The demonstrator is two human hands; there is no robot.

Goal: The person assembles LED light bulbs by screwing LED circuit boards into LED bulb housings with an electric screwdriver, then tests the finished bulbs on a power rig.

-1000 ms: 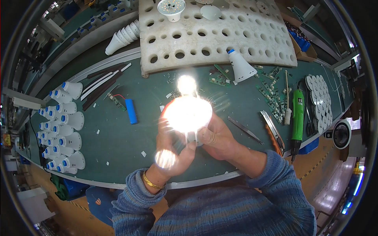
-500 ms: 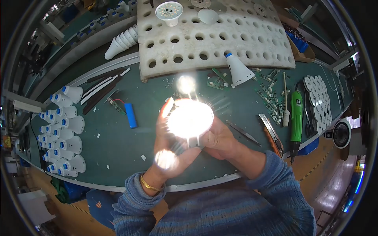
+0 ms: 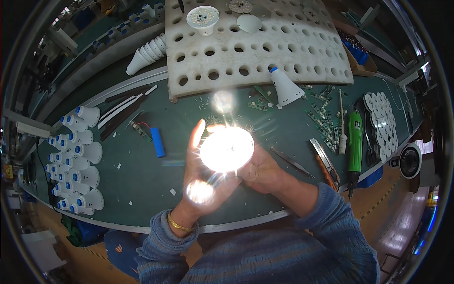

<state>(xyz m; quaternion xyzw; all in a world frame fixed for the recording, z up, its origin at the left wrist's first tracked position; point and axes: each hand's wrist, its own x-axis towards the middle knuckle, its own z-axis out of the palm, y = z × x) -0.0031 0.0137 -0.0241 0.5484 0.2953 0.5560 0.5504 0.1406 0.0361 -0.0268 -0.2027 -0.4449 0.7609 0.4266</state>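
Observation:
A brightly lit LED bulb (image 3: 227, 150) glows between my hands over the near middle of the bench, its light washing out its surface. My left hand (image 3: 201, 175) is wrapped round its left side and underside, one finger raised along the edge. From the right, my right hand (image 3: 263, 170) grips the bulb low on its side, thumb bent against it. Glare hides the bulb's base and some fingertips. Beyond it, a white bulb housing (image 3: 286, 89) with a blue tip lies near small circuit boards (image 3: 321, 118). A blue battery cell (image 3: 157, 142) lies to the left, beside a wired board.
Rows of white bulb housings (image 3: 87, 154) stand at left. A holed foam board (image 3: 260, 61) at the back carries an open bulb (image 3: 203, 20). Tweezers (image 3: 293, 162), a utility knife (image 3: 324, 163), a green electric screwdriver (image 3: 355, 142) and stacked white discs (image 3: 381, 125) lie at right.
The lit bulb has tipped slightly and shifted a little down and left in my hands. Both hands keep their hold. The things on the bench stay where they were.

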